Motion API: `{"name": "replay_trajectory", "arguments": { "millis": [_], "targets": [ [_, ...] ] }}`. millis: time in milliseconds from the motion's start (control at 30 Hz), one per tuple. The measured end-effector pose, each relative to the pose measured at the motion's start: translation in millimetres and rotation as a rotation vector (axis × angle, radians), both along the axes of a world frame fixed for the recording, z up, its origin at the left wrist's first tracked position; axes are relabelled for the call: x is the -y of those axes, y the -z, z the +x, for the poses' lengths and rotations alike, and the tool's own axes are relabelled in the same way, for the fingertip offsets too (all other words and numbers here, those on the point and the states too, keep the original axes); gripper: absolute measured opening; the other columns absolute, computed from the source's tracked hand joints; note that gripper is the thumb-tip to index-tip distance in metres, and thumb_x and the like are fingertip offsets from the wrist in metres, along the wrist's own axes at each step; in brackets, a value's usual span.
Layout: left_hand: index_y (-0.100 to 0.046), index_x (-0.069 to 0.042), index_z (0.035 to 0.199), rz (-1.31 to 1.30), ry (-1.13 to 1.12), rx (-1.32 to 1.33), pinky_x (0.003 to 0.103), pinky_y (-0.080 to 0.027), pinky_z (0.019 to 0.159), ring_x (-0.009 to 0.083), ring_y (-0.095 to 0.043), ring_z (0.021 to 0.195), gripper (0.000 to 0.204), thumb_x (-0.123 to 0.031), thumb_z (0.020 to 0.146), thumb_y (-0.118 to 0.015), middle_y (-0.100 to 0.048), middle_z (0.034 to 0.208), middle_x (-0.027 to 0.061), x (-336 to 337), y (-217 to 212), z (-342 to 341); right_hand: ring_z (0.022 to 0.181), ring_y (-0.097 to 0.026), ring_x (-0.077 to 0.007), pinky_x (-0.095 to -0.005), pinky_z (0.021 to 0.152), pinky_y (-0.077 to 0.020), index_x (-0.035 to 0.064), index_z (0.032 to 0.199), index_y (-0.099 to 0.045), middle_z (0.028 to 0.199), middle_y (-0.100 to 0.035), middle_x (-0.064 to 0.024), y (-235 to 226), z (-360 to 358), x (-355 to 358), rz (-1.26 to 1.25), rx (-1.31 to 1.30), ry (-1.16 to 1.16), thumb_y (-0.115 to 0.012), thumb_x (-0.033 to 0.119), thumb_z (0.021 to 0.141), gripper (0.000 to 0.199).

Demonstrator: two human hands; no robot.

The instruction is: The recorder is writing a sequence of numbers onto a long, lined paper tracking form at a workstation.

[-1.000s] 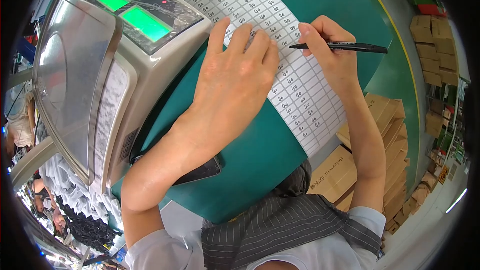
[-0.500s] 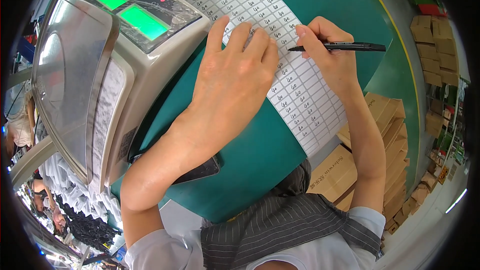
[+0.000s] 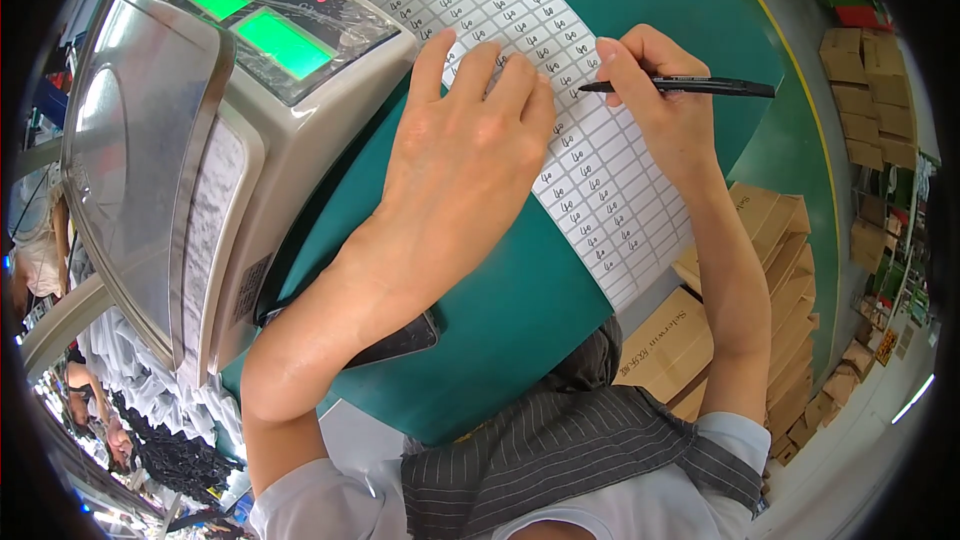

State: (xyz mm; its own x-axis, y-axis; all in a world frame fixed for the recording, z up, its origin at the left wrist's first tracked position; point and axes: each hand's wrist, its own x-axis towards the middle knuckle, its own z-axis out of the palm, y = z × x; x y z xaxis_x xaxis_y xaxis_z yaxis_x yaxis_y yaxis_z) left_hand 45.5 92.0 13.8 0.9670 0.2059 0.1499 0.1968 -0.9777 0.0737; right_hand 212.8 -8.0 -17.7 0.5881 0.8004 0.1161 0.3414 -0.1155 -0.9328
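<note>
A long white sheet of small label cells (image 3: 600, 175) lies slantwise on the green table, many cells bearing the same handwritten mark. My left hand (image 3: 470, 135) rests flat on the sheet with its fingers spread, holding nothing. Between the thumb and fingers of my right hand (image 3: 660, 105) is a black pen (image 3: 715, 87). Its tip points left, at a cell near the sheet's middle; whether it touches the paper I cannot tell. Cells toward the sheet's lower right are blank.
Left of the sheet stands a weighing scale (image 3: 300, 110) with lit green displays and a clear-covered pan (image 3: 140, 140). A dark phone (image 3: 405, 340) lies partly under my left forearm. Cardboard boxes (image 3: 665, 340) sit below the table's right side; more boxes (image 3: 865, 90) are stacked farther right.
The pen tip has moved slightly up the sheet with my right hand, and a mark shows in the cell by the tip. My left hand stays almost in place.
</note>
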Motion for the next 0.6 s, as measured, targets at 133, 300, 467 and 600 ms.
{"name": "replay_trajectory", "arguments": {
  "millis": [133,300,467,600],
  "targets": [
    [-0.063,-0.004,0.113,0.01,-0.001,-0.007,0.048,-0.032,0.107,0.0269,-0.053,0.116,0.038,0.002,0.076,-0.058,-0.06,0.115,0.0105,-1,-1,0,0.051,-0.043,-0.0027,-0.0209,0.045,-0.0315,0.0018,0.068,-0.054,0.056,-0.052,0.0019,-1,1,0,-0.048,0.016,-0.022,-0.065,0.016,0.089,0.027],
    [-0.063,-0.004,0.113,-0.008,0.003,-0.005,0.048,-0.032,0.107,0.0271,-0.053,0.116,0.038,0.002,0.076,-0.058,-0.06,0.115,0.0108,0,0,0,0.053,-0.047,-0.0028,-0.0206,0.047,-0.0338,0.0021,0.069,-0.056,0.058,-0.055,0.0009,-2,4,2,-0.059,-0.01,-0.034,-0.064,0.019,0.09,0.027],
    [-0.063,-0.004,0.113,-0.011,-0.001,0.003,0.049,-0.031,0.107,0.027,-0.053,0.116,0.038,0.003,0.075,-0.058,-0.06,0.115,0.0108,0,0,0,0.057,-0.054,-0.0042,-0.0199,0.05,-0.0359,0.0023,0.07,-0.059,0.061,-0.058,0.0006,-9,15,6,0.014,-0.064,0.122,-0.064,0.022,0.089,0.028],
    [-0.062,-0.004,0.113,-0.015,0.002,0.003,0.049,-0.031,0.107,0.0266,-0.053,0.116,0.039,0.004,0.075,-0.058,-0.06,0.115,0.0106,0,1,-1,0.057,-0.054,-0.0047,-0.0192,0.052,-0.0379,0.0024,0.071,-0.06,0.064,-0.061,0.0,-2,22,9,-0.019,-0.028,0.06,-0.065,0.022,0.089,0.027]
  ]
}}
